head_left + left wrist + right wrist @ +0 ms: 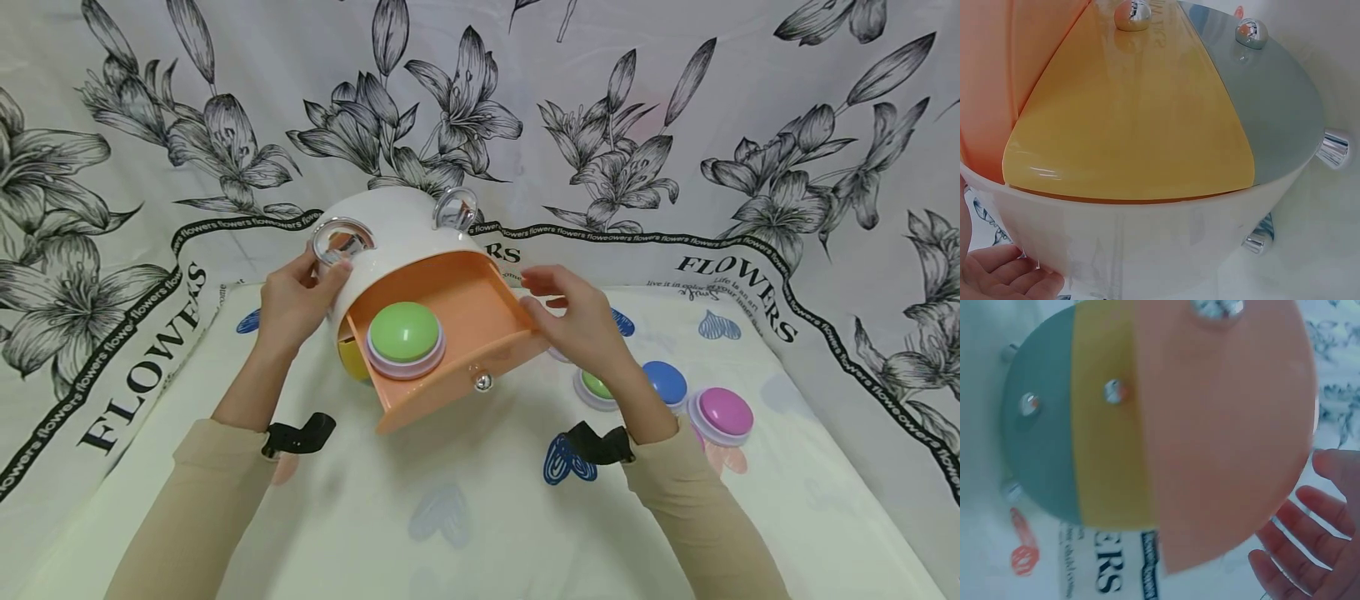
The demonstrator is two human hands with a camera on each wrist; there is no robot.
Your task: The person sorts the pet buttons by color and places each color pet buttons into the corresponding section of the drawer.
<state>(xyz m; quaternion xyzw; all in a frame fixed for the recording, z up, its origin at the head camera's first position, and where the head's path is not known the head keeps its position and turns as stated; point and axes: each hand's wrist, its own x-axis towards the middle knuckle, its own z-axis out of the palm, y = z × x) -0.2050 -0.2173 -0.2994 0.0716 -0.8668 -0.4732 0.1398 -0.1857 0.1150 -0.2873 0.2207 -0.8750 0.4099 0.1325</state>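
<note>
A rounded white drawer box [393,212] with two silver rings on top stands tilted in the head view. My left hand [288,300] grips its left side, thumb on the front by a silver ring [341,222]. The orange top drawer [480,310] is pulled out; inside at its left sits a green dome button [405,332] on a pale lilac base. My right hand [581,321] is at the drawer's right edge, thumb close to the rim and fingers loosely bent. A yellow drawer [1129,125] and a grey-green drawer [1279,94] are closed below.
On the table to the right are more dome buttons: a blue one [665,382], a pink one [725,412] and a green one [597,386] partly behind my right arm. A flower-printed cloth [525,50] hangs behind. Heart prints mark the pale tablecloth [337,517].
</note>
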